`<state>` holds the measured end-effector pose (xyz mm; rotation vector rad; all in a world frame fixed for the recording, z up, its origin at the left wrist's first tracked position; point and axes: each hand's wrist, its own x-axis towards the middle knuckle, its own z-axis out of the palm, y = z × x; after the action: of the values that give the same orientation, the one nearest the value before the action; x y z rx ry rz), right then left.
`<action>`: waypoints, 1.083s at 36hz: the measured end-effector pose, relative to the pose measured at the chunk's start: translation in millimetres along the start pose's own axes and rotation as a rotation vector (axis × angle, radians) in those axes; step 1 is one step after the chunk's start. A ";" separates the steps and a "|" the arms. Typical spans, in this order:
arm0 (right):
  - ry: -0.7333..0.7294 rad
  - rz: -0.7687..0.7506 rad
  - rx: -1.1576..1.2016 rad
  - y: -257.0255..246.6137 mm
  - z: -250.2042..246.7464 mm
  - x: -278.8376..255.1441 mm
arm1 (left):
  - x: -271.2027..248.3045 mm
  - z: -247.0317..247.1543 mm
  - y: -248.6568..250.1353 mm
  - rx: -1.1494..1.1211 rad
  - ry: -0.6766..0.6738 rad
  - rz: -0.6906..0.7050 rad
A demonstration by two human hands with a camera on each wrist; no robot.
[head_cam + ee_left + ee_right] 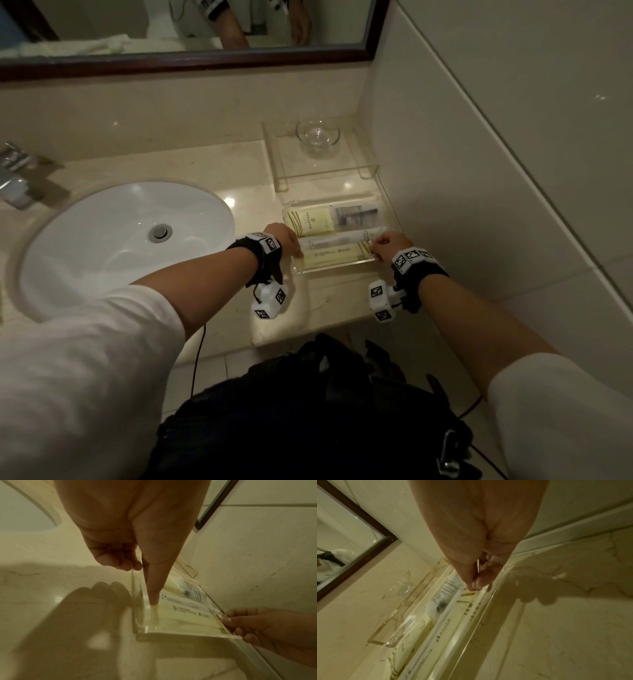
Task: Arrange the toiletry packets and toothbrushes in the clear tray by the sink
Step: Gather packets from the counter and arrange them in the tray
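Observation:
The clear tray [387,219] sits on the counter right of the sink and holds several packets. A long yellow packet [337,257] lies along its front wall. Behind it lies a white toothbrush packet [337,241], then a yellow packet [313,221] and a clear packet with a dark item [356,216]. My left hand [296,251] straddles the tray's left wall. Its straight thumb [154,597] presses the yellow packet's [185,620] left end, and its fingers [118,561] curl against the wall's outside. My right hand [375,253] pinches that packet's right end [465,595] between thumb and fingertips [481,582].
A white sink [85,246] and a faucet [19,178] lie to the left. Behind the tray a clear stand [366,169] carries a glass bowl [318,134]. The tiled wall [479,171] runs close along the tray's right side. A black bag [308,411] hangs below the counter edge.

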<state>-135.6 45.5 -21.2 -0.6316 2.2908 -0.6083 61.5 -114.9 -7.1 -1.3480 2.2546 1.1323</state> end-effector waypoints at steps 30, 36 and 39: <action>0.034 0.015 -0.092 -1.2 -1.7 -4.0 | 2.2 1.4 10.2 0.528 0.013 0.286; 0.038 0.016 -0.093 1.7 -5.0 -1.0 | 2.5 8.7 13.2 0.577 0.024 0.346; 0.058 -0.003 -0.112 0.3 -6.5 -2.7 | 6.8 11.5 11.2 0.538 -0.023 0.378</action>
<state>-138.5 48.9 -15.8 -0.6788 2.3911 -0.5086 46.9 -107.7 -13.1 -0.7164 2.6028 0.5509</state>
